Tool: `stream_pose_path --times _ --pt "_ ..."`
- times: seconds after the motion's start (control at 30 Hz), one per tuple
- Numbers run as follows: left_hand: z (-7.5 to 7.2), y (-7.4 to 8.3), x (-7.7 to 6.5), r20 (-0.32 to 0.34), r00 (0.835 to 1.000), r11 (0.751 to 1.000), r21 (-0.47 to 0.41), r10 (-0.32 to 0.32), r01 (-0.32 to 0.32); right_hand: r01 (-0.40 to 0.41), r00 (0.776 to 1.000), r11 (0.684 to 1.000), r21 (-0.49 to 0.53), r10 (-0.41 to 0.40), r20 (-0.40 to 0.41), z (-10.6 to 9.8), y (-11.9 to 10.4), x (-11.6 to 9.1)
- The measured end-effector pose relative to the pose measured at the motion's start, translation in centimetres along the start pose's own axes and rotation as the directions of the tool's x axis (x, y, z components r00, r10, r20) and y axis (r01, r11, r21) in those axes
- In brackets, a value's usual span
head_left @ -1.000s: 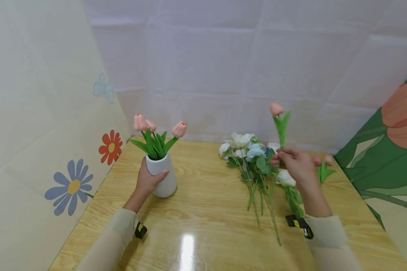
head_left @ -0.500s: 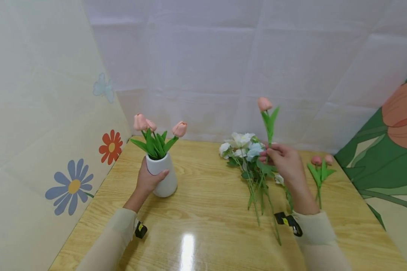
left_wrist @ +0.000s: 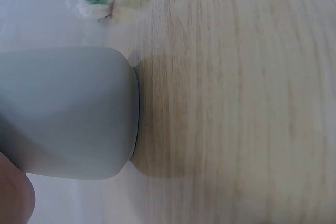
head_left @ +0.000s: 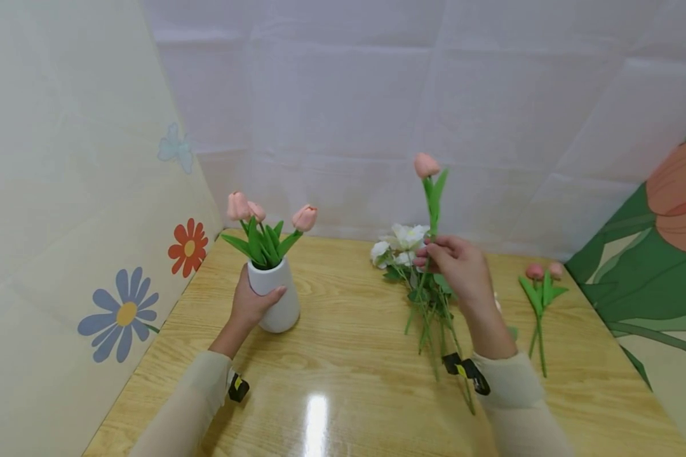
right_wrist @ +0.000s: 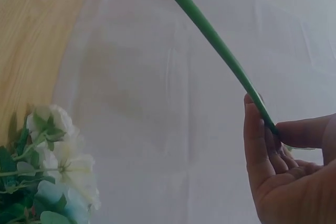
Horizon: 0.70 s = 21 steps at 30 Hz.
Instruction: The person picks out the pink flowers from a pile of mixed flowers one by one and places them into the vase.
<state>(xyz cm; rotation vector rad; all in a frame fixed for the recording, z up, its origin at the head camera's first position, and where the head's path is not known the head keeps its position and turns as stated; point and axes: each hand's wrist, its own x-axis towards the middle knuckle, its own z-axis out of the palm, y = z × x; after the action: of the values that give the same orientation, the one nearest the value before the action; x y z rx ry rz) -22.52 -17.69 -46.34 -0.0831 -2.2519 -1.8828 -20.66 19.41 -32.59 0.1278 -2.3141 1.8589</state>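
Note:
My left hand (head_left: 250,300) grips a white vase (head_left: 279,306) that stands upright on the table, thumb across its front. Several pink tulips (head_left: 239,207) with green leaves rise out of its mouth. In the left wrist view the lower part of the vase (left_wrist: 79,114) fills the left side, its base at the wood, with part of a finger at the lower left. My right hand (head_left: 457,266) pinches another pink tulip (head_left: 427,166) by its stem between thumb and fingertips. That tulip is held upright, bloom up; its green stem (right_wrist: 220,45) runs down past the fingers in the right wrist view.
Behind and below my right hand lies a bunch of white flowers (head_left: 408,237), long stems toward the front. Two more tulips (head_left: 540,285) lie at the right. A white cloth (head_left: 343,114) backs the wooden table (head_left: 343,393); printed panels flank it.
My right hand has moved left with the tulip, rising slightly, and now overlaps the bunch of flowers. The two tulips at the right have come into fuller view. My left hand keeps its hold.

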Motion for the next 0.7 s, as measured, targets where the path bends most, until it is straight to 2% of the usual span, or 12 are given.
stream_pose_path --times 0.37,0.7 --pt "0.0 0.0 0.1 0.009 1.0 1.0 -0.001 -0.017 0.017 0.094 0.995 0.993 0.078 -0.097 0.035 2.7 -1.4 0.0" --pt "-0.1 -0.2 0.1 -0.005 1.0 1.0 0.013 0.005 -0.005 0.195 0.978 0.965 0.176 -0.204 0.039 6.4 -3.2 -0.4"
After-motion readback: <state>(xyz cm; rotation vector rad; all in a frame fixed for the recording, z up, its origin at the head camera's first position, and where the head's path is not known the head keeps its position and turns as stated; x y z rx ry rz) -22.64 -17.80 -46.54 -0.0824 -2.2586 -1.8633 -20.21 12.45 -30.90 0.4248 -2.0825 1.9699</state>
